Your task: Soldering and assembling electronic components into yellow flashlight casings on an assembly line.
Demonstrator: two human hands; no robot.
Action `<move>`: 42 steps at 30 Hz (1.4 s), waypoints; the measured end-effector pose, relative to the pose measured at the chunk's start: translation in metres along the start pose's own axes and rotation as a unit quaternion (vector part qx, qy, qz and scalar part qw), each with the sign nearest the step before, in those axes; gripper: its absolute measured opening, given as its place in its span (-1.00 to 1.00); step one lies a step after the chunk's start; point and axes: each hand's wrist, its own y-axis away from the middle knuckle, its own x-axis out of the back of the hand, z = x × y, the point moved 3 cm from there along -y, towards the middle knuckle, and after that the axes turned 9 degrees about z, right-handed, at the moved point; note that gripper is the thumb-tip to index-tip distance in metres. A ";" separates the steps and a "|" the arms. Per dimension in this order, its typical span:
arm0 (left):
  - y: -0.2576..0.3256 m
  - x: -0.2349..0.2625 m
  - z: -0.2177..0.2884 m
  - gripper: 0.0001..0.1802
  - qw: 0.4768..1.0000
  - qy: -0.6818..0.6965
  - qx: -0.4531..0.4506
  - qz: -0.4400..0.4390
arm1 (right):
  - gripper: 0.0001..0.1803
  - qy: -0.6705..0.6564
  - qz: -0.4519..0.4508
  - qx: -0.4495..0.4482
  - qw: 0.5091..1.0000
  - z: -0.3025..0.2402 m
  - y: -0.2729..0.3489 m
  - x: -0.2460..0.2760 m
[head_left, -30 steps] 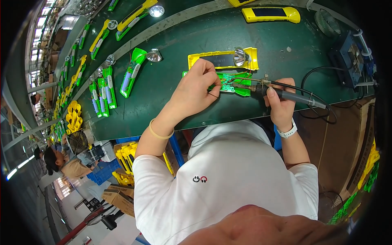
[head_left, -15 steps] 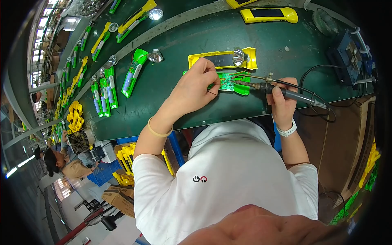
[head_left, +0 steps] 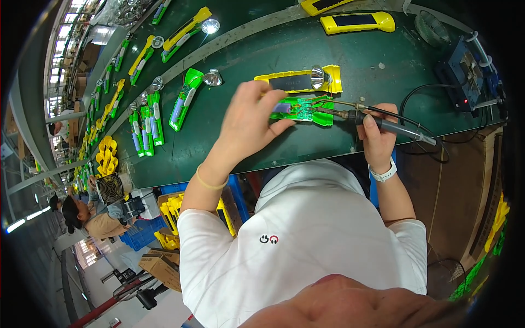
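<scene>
My right hand (head_left: 378,134) is closed around a soldering iron (head_left: 399,129) with a black handle, a thin metal rod running alongside it. Its tip reaches the small green circuit board (head_left: 304,111) inside an opened green flashlight housing (head_left: 324,118). A purple cylindrical battery (head_left: 282,108) shows at the housing's left end. Around that end is my left hand (head_left: 246,117), slightly blurred, thumb and forefinger apart; I see nothing held between them. Directly behind lies a yellow housing half (head_left: 334,74) with a dark panel and a round silver reflector (head_left: 316,77), wires running down to the board.
Several green housings with batteries (head_left: 146,128) stand at the left, one beside a reflector (head_left: 212,78). Yellow flashlight bodies (head_left: 358,22) lie at the back. A blue soldering machine (head_left: 465,76) with a black cable occupies the right. Further left, a person (head_left: 98,218) sits near a fan (head_left: 111,188).
My left hand has opened its pinch and drawn back leftward, uncovering the purple battery. The right hand and soldering iron stay almost in place. The view has shifted slightly.
</scene>
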 end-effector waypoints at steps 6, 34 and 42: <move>0.017 0.012 0.002 -0.78 0.982 0.051 0.158 -0.086 | -0.73 -0.024 0.019 -0.008 1.000 -0.003 0.000 0.000; 0.011 -0.020 0.003 -0.78 0.986 -0.007 -0.166 -0.027 | -0.74 0.053 -0.031 -0.019 0.998 0.003 0.005 0.001; 0.013 -0.020 0.004 -0.78 0.986 -0.021 -0.161 -0.027 | -0.72 0.031 -0.114 0.126 0.985 -0.028 -0.042 -0.007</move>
